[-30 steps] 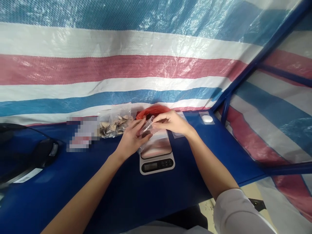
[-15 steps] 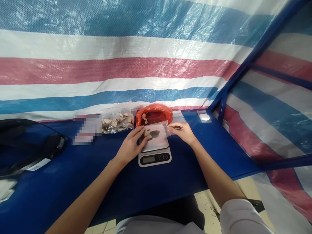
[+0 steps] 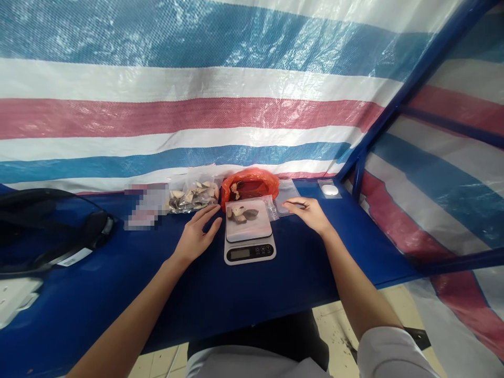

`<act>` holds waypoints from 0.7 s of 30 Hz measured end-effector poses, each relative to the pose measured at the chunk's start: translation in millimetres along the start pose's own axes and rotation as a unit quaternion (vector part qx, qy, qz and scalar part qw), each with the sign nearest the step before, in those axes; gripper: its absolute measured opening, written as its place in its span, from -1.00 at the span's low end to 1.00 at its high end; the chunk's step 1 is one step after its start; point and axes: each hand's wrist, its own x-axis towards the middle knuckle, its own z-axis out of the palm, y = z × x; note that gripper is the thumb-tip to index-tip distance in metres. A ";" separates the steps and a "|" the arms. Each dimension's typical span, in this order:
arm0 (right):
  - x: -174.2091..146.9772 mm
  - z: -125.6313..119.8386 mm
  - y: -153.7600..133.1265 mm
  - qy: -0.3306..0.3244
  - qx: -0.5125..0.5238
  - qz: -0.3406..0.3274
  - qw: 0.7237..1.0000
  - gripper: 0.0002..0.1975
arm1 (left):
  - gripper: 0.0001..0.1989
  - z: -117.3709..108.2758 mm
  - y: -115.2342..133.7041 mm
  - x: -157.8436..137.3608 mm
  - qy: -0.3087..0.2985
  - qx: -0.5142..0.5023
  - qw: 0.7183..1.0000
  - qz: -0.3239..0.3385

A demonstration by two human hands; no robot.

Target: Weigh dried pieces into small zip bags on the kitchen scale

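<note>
A white kitchen scale (image 3: 249, 253) with a dark display stands on the blue table. On its platform lies a clear plastic bag (image 3: 255, 227) with several dried, mushroom-like slices (image 3: 238, 213) inside. My left hand (image 3: 196, 234) is just left of the scale, its fingers spread and holding nothing. Right of the platform hovers my right hand (image 3: 309, 214), clear of the bag's edge, thumb and forefinger loosely parted with nothing visible between them. Behind the scale, a red plastic bag (image 3: 271, 181) stands gaping, with some dried pieces in it.
Clear bags filled with similar slices (image 3: 195, 197) stand at the back, left of the red bag. A flat clear bag (image 3: 289, 190) lies to its right. A white oval object (image 3: 329, 190) is farther right. Black headgear (image 3: 90, 233) and a white power strip (image 3: 18, 299) occupy the left.
Both hands have let go of the bag on the scale and moved outward, the left one to the left and the right one to the right. The bag stays on the platform.
</note>
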 end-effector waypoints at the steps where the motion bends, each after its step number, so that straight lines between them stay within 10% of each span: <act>1: -2.8 -2.7 0.8 0.004 -0.028 -0.007 1.000 -0.64 | -0.53 -1.2 -4.4 -3.5 0.000 0.012 1.000 0.002; 11: -30.9 13.7 16.2 -0.076 -0.424 -0.101 0.897 -0.53 | -0.38 10.2 -25.2 -17.4 -0.082 0.188 0.978 0.020; 21: -34.2 20.9 24.0 -0.084 -0.480 -0.083 0.869 -0.49 | -0.39 13.7 -26.9 -19.6 -0.115 0.223 0.968 -0.002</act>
